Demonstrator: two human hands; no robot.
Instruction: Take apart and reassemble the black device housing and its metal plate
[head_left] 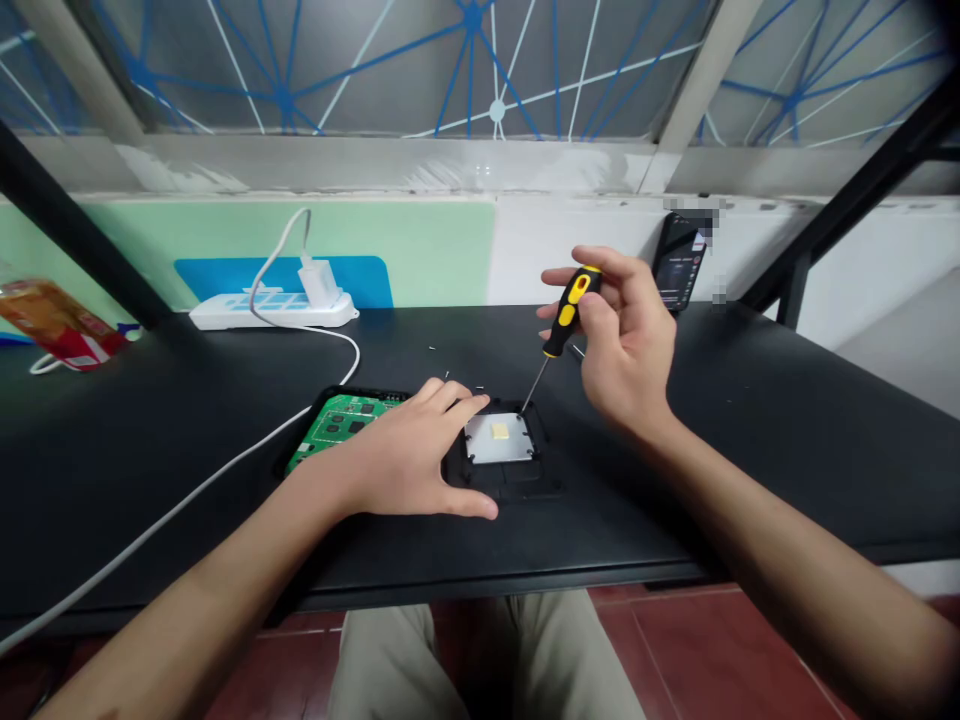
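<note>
My right hand (626, 340) grips a black and yellow screwdriver (568, 310) by its handle. The screwdriver slants down to the left, its tip at the upper right corner of a silver metal plate (486, 449) with a pale yellow square pad (499, 431). That plate sits in a black plastic cover (551, 478) lying on the table. Across the left side of the cover rests my left hand (409, 450), fingers and thumb spread. Beside it is a green circuit board (330, 425) in a black housing, partly hidden by my left hand and forearm.
A white power strip (274, 310) with a plugged-in charger (319, 283) stands at the back left, its white cable (225, 462) crossing the black table (787, 430). A phone (679, 262) leans against the wall. An orange and red package (64, 325) lies far left. Tiny screw-like bits (448, 374) lie behind the cover.
</note>
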